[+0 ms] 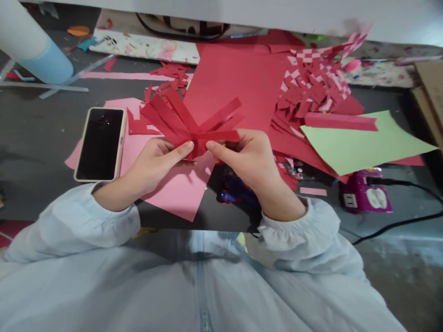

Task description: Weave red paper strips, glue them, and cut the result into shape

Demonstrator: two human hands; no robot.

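Note:
Between my two hands is a bundle of red paper strips (199, 138), fanned out away from me and gathered at the near end. My left hand (157, 161) pinches its lower left side, thumb on top. On the lower right side, my right hand (249, 154) pinches with the thumb pressed down; its other fingers are mostly hidden. Below the bundle a pink paper sheet (183, 198) lies on the dark table. Beyond it is a large red paper sheet (242, 74). A dark blue object (237, 191) sits partly hidden under my right wrist.
A phone (100, 143) lies left on the pink sheet. Red and pink woven paper pieces (313, 85) heap at the back right beside a light green sheet (367, 143). A purple power socket block (367, 191) with a black cable stands right. A white-and-blue cylinder (41, 50) is back left.

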